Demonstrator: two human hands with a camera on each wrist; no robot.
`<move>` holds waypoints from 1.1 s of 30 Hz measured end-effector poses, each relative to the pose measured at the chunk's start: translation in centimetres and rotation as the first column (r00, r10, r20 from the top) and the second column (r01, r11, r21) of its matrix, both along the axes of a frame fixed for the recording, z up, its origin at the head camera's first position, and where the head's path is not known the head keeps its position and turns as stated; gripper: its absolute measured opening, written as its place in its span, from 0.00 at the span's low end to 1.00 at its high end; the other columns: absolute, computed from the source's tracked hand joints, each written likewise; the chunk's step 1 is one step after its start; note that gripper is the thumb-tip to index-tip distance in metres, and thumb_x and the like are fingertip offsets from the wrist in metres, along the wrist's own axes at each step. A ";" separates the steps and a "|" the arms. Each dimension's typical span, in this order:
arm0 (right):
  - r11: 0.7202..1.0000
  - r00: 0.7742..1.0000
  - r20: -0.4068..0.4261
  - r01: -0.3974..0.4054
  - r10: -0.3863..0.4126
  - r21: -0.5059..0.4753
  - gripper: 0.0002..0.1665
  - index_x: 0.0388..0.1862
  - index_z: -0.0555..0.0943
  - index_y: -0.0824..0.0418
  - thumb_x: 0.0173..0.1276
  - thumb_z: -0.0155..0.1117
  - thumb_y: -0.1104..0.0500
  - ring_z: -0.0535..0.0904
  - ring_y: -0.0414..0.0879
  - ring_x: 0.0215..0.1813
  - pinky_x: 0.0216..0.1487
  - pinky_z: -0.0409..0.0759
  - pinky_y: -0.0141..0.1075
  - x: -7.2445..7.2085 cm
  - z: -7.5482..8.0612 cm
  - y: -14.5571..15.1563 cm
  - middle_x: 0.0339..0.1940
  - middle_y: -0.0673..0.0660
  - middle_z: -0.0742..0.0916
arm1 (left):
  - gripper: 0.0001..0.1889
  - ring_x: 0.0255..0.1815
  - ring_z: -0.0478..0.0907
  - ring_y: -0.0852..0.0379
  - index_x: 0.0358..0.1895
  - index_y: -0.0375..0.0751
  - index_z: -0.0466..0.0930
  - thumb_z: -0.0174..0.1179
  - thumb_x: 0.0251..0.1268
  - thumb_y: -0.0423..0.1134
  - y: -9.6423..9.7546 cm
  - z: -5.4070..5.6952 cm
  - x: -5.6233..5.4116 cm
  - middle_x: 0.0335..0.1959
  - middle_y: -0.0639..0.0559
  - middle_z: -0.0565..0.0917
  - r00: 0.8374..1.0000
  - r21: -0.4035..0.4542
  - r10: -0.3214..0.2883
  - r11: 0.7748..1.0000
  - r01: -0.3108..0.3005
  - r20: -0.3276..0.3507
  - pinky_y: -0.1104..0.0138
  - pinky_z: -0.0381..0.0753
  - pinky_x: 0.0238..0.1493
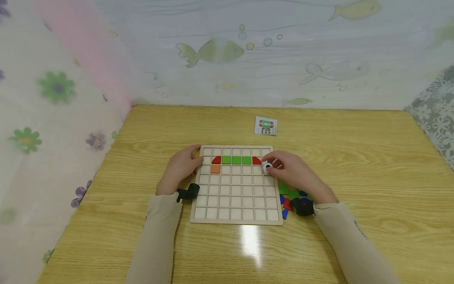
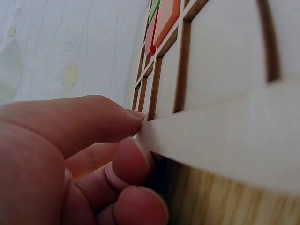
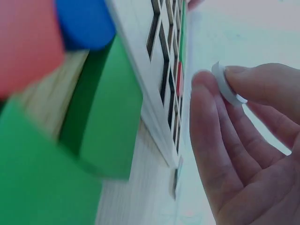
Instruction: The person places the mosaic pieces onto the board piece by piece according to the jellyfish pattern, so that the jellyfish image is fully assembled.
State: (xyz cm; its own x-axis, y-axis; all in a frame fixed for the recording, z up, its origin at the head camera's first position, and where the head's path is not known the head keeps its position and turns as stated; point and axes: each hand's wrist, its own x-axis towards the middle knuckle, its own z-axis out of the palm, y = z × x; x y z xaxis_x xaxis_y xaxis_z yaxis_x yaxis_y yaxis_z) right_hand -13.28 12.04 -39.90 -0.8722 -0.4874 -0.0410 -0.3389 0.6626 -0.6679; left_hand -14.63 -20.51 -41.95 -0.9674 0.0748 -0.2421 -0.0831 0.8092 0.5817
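Note:
A wooden grid board (image 1: 230,203) lies on the table. In its second row are a red curved piece (image 1: 216,160), several green squares (image 1: 236,159) and another red curved piece (image 1: 257,160); an orange square (image 1: 215,169) sits below the left one. My left hand (image 1: 181,167) holds the board's left edge, its thumb (image 2: 108,119) on the rim and other fingers curled beside it. Between thumb and fingertips, my right hand (image 1: 296,173) pinches a white round eye piece (image 3: 226,86) with a black pupil, over the board's upper right side.
A small pattern card (image 1: 266,126) lies behind the board. Loose pieces are heaped beside the board's right edge, partly under my right wrist: green pieces (image 3: 112,112), blue pieces (image 3: 86,23) and a red piece (image 1: 288,204). A patterned wall covering (image 1: 220,79) rises behind the table.

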 end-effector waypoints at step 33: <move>0.995 0.996 0.028 -0.081 0.083 -0.057 0.11 0.45 0.80 0.48 0.64 0.57 0.55 0.74 0.39 0.38 0.42 0.72 0.37 -2.1 -0.7 -6.4 0.39 0.44 0.80 | 0.28 0.16 0.71 0.55 0.67 0.51 0.57 0.50 0.62 0.46 0.2 0.3 0.1 0.19 0.52 0.77 1.000 -0.004 0.009 1.000 -0.009 -0.002 0.64 0.68 0.21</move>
